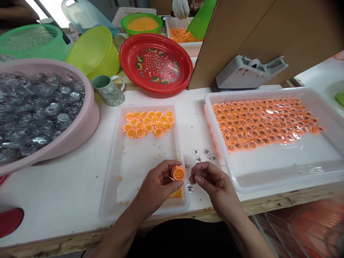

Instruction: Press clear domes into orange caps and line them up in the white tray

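Observation:
My left hand (158, 184) grips a small orange cup (178, 174) filled with yellow-orange bits, its open top facing me. It is above the right side of a white tray (110, 175), where several similar filled cups (147, 125) sit in rows at the far end. Just to the right, my right hand (216, 182) has its thumb and fingertips pinched together; whatever they hold is hidden. Small clear discs with dark prints (206, 151) lie on the table around those fingers, between the two trays.
On the right, a larger white tray (268, 181) holds rows of orange cups topped with printed discs. A pink tub (90, 118) of clear discs stands left. Behind are a mug (111, 95), a red plate (158, 84), a tape dispenser (242, 77) and a co-worker's gloved hand (181, 8).

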Demonstrator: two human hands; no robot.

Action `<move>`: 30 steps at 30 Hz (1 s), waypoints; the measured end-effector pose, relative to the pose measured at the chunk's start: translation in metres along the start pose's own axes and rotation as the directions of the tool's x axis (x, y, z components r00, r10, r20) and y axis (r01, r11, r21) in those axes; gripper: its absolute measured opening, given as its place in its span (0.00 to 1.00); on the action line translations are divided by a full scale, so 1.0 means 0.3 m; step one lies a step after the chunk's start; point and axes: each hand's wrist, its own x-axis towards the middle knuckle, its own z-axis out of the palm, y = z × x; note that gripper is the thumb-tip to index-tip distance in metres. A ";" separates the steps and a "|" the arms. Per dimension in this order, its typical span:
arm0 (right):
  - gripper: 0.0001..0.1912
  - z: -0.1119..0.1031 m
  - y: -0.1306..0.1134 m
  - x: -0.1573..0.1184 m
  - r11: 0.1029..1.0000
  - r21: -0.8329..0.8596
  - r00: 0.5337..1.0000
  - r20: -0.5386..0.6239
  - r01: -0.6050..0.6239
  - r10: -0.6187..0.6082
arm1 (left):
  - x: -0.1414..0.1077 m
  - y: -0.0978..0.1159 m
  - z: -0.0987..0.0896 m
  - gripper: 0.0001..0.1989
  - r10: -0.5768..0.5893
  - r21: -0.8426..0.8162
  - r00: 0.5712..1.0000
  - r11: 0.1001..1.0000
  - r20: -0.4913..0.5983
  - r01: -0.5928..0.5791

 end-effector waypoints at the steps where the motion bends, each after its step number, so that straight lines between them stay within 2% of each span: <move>1: 0.07 -0.001 -0.002 0.002 1.000 0.025 1.000 -0.009 -0.002 0.002 | -0.001 0.004 0.002 0.17 -0.009 0.004 1.000 1.000 -0.003 0.009; 3: 0.09 -0.002 -0.004 0.005 0.999 0.046 1.000 -0.024 -0.009 0.011 | -0.003 0.008 0.005 0.17 -0.027 -0.015 1.000 1.000 -0.008 0.027; 7: 0.07 -0.005 -0.001 0.004 0.998 -0.051 0.999 -0.037 -0.032 0.030 | -0.006 0.004 0.008 0.16 -0.062 -0.053 0.998 0.997 -0.007 0.062; 13: 0.13 0.006 0.004 0.011 0.989 0.126 0.995 -0.064 -0.070 0.079 | -0.006 0.011 0.012 0.17 -0.022 -0.024 1.000 0.999 0.008 0.022; 18: 0.12 0.024 -0.012 0.028 0.988 0.140 0.989 -0.126 -0.057 0.075 | -0.002 -0.008 0.008 0.16 -0.012 -0.034 1.000 0.999 -0.013 0.012; 22: 0.14 0.024 -0.011 0.031 0.977 0.189 0.988 -0.095 -0.098 0.118 | -0.006 -0.022 0.001 0.16 0.033 -0.027 0.999 0.999 -0.041 -0.034; 25: 0.14 0.025 0.006 0.031 0.970 0.205 0.988 -0.056 -0.133 0.147 | -0.015 -0.006 0.006 0.17 0.014 -0.030 0.999 0.999 -0.029 -0.015; 30: 0.12 0.041 0.018 0.022 0.991 0.083 0.993 -0.048 -0.106 0.110 | -0.028 0.018 0.027 0.22 0.049 0.051 0.997 0.997 0.055 -0.052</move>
